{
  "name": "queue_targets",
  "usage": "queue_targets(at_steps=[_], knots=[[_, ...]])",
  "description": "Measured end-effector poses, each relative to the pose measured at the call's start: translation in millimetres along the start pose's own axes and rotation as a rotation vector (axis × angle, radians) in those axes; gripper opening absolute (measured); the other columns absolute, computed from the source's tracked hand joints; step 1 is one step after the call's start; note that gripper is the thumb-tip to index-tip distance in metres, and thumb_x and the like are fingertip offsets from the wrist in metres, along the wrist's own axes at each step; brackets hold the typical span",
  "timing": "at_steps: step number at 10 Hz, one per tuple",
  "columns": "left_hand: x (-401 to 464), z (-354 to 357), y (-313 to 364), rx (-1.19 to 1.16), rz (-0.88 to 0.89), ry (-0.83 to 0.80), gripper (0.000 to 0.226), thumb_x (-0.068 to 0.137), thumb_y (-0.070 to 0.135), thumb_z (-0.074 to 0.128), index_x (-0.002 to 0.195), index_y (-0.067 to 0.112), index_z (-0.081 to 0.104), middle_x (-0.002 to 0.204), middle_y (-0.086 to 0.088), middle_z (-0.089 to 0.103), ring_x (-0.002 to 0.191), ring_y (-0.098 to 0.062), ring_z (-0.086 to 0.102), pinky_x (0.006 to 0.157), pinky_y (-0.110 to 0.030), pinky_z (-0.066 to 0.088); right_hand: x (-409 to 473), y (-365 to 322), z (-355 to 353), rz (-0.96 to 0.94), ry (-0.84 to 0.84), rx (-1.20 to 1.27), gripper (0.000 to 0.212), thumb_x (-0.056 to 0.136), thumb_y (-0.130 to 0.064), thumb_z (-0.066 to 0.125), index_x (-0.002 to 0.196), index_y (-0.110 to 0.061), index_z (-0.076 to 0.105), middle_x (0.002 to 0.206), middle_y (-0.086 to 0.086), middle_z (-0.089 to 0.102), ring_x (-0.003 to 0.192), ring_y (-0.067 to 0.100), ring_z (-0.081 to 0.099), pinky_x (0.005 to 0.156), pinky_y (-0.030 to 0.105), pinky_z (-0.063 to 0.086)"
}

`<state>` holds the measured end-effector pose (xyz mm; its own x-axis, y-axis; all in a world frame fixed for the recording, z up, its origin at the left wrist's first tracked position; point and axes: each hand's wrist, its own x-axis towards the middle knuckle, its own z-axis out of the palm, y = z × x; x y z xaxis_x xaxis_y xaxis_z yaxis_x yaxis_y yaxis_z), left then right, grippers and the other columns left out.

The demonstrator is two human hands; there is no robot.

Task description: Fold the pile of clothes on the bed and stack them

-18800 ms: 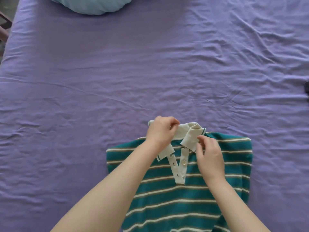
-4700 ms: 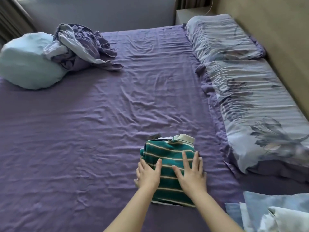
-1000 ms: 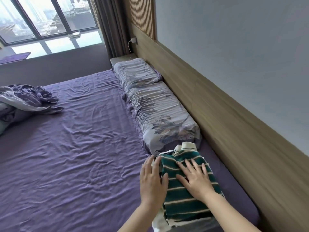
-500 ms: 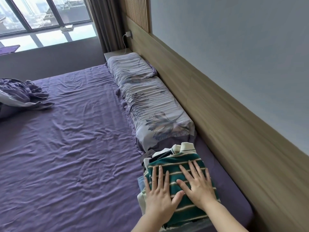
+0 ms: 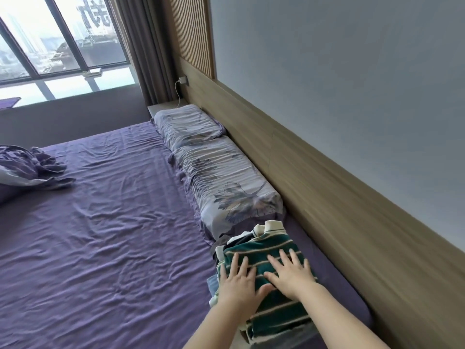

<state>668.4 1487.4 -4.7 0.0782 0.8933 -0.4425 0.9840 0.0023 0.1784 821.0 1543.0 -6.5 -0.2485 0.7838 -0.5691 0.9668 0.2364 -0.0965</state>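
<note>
Both hands, left (image 5: pixel 239 279) and right (image 5: pixel 289 273), pressed flat with fingers spread on the striped shirt (image 5: pixel 274 250) topping the stack (image 5: pixel 219 253) at the bed's (image 5: pixel 105 235) headboard edge beside the pillow (image 5: pixel 226 182); uneven pressure could probably topple the layers.

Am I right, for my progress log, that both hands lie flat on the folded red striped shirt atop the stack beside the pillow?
Not quite: the head view shows the striped shirt is green, not red. Left hand and right hand do lie flat on it, atop the stack beside the pillow.
</note>
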Motion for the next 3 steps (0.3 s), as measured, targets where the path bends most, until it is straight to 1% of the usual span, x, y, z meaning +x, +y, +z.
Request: queue_targets(at_steps=[1,2,3], knots=[[-23.1,-23.1,-4.0,0.007,0.042,0.025,0.071,0.093,0.066,0.023,0.148,0.023,0.030,0.160,-0.003,0.013,0.149,-0.024,0.000,0.117,-0.052,-0.005,-25.9,-11.9,-14.3,0.043,-0.036,0.012,0.064,0.098,-0.055,0.029,0.153,-0.031,0.006,0.161,0.005,0.006,0.147,0.031,-0.002,0.115,0.056,0.003],[-42.4,-51.0,-13.4,0.007,0.066,0.090,0.062,0.095,0.055,0.037,0.148,0.023,0.028,0.149,-0.003,0.039,0.137,-0.026,0.035,0.115,-0.048,0.018,-51.4,-24.0,-34.7,0.071,-0.061,0.038,0.066,0.096,-0.049,0.040,0.152,-0.026,0.015,0.155,0.006,0.030,0.144,0.029,0.020,0.115,0.055,0.005],[-57.8,-94.1,-22.5,0.025,0.058,0.236,0.065,0.095,0.048,0.044,0.150,0.021,0.021,0.138,-0.005,0.051,0.122,-0.027,0.051,0.107,-0.045,0.031,-77.7,-37.5,-72.3,0.045,0.082,0.028,0.060,0.093,-0.047,0.044,0.147,-0.026,0.027,0.146,0.004,0.043,0.137,0.026,0.035,0.113,0.058,0.008]])
